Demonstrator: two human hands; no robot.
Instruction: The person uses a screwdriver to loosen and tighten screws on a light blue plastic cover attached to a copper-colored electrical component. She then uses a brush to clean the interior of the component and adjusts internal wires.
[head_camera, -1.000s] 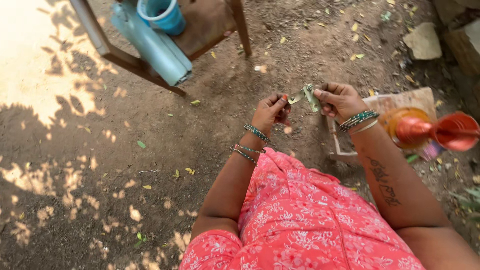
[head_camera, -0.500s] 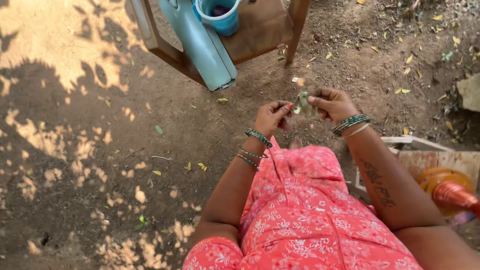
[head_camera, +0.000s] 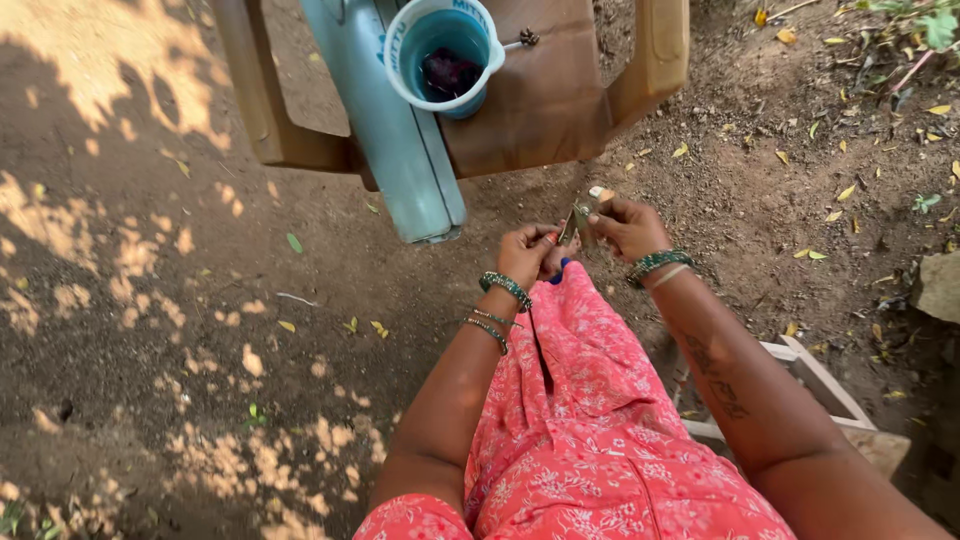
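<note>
Over lap, 2 hands: left hand (head_camera: 527, 255), right hand (head_camera: 627, 227), 1 leaf strip (head_camera: 579, 217)

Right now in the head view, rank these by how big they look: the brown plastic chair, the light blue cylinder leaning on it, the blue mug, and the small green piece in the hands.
1. brown plastic chair, partly cut off by the frame
2. light blue cylinder
3. blue mug
4. small green piece, pinched between the left hand and right hand; it sits nearer the camera yet looks smallest.

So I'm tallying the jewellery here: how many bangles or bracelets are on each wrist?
4 visible: on the left wrist, a green beaded bracelet and two thin bangles below it; on the right wrist, one green beaded bracelet beside a pale band. Others may be hidden underneath.
</note>
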